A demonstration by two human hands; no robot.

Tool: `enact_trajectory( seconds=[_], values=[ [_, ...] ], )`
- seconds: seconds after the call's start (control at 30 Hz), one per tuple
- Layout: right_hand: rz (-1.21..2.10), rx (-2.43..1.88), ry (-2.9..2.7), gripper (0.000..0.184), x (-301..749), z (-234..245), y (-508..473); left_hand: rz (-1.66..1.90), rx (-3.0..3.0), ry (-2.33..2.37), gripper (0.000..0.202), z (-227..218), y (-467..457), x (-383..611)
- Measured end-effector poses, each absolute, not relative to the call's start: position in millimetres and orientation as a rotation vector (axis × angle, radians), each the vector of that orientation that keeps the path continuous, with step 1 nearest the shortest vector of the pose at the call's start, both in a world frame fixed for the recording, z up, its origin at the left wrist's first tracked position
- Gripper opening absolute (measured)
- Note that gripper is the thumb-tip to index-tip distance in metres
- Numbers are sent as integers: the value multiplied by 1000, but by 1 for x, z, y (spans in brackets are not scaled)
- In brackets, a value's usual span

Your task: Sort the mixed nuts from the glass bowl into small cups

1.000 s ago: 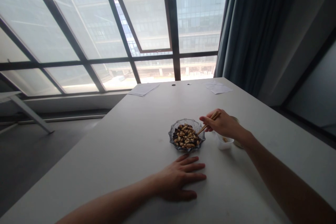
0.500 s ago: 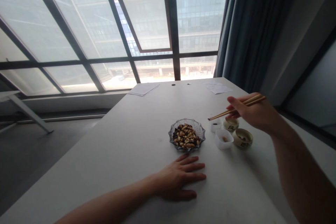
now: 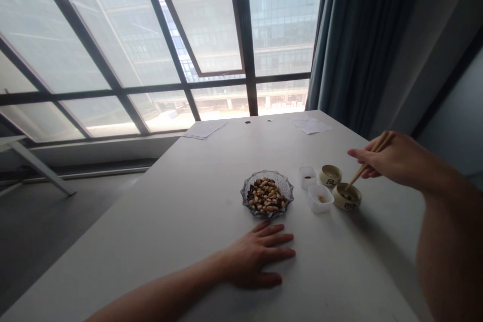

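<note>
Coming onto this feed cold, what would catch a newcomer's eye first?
The tall window wall fills the top of the view, with a dark curtain at its right. Below, on the white table, a scalloped glass dish of nuts sits near the centre, the left hand flat just in front of it. At right, the right hand holds wooden chopsticks, tips at the mouth of a small ceramic cup.

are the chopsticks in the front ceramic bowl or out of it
In: the chopsticks in the right hand slant down past the rim of the ceramic bowl, with their tips showing inside it.
</note>
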State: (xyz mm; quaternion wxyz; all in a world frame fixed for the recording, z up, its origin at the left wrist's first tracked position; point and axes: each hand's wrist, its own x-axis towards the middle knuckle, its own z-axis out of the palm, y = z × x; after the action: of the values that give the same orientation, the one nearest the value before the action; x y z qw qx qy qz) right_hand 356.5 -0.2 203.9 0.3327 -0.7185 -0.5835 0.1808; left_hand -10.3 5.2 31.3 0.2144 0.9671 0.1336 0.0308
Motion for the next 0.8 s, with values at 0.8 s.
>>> enact_trajectory(
  seconds=[0.8],
  values=[
    [747,-1236,-2067,35,246,162,27,122,2692,363,64,31,4,-11]
  ],
)
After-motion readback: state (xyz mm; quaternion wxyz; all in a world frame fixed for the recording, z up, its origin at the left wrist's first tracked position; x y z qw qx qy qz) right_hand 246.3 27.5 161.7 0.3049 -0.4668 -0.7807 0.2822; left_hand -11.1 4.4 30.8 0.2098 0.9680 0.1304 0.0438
